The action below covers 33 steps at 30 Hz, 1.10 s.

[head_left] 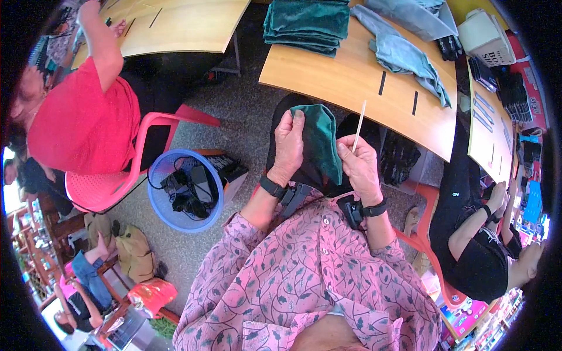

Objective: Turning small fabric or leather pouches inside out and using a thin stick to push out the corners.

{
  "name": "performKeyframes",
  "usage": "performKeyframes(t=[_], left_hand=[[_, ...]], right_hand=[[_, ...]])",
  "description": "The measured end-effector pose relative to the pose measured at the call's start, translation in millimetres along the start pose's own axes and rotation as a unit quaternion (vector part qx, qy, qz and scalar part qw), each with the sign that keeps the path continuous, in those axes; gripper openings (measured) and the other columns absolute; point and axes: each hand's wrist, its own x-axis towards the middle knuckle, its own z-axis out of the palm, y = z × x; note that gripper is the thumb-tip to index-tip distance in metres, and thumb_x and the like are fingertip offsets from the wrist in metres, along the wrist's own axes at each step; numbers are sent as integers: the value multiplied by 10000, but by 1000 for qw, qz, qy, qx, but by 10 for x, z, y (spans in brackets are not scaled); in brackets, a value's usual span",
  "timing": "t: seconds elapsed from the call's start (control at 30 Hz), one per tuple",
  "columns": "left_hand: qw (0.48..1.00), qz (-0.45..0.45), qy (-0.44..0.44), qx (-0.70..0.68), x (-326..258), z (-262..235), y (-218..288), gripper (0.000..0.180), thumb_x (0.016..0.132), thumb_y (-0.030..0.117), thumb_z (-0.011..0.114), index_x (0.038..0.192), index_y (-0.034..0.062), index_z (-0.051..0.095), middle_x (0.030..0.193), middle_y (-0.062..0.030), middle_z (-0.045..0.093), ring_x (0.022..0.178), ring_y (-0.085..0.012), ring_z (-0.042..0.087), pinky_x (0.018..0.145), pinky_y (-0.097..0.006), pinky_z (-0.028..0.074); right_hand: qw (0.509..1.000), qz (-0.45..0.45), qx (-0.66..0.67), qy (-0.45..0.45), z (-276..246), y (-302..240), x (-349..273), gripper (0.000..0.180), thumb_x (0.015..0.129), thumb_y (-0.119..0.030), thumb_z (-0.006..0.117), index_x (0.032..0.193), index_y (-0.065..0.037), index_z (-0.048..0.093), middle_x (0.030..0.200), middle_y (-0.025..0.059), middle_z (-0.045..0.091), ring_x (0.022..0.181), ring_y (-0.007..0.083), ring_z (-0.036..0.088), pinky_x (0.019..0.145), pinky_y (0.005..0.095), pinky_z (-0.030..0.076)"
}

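A dark green velvet cloth piece (320, 137), perhaps a pouch, hangs over my lap between my hands. My left hand (289, 140) pinches its upper left corner between thumb and fingers. A thin pale stick (359, 126) points up from the fingers of my right hand (360, 165), closed beside the cloth's right edge. Whether those fingers also grip the cloth edge I cannot tell. On the table in front lies a stack of folded green velvet pieces (305, 26).
The wooden table (328, 76) has a grey-blue cloth (404, 55) and a plastic bin (415, 20) on it. A blue basket (186, 225) of black cables and adapters stands on the floor at left. Seated people are at left, in a red chair (142, 140), and at right.
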Motion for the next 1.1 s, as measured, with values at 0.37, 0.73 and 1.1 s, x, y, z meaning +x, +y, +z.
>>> performKeyframes(t=[0.37,0.73,1.1], left_hand=[[998,30,-18,60,-7,-40,-68,199,1015,236,508,1012,70,617,907,27,653,782,-46,578,692,-224,483],[973,-145,-173,-55,-72,-11,180,282,855,185,738,1066,43,616,985,-28,669,865,-110,632,794,-245,510],[974,-150,-88,-146,12,-151,172,265,822,43,741,1064,50,633,993,-42,687,905,-156,658,835,-330,543]], right_hand=[[998,-25,-59,1,100,-7,23,171,946,-219,639,906,-53,625,644,-100,447,495,-2,344,436,191,248],[1000,-19,-10,21,45,17,75,154,962,-187,611,927,-38,615,629,-95,448,461,-7,326,414,188,229],[944,-136,-295,51,-172,-31,-125,360,1029,-305,456,1201,-21,595,804,-15,608,536,14,414,486,187,335]])
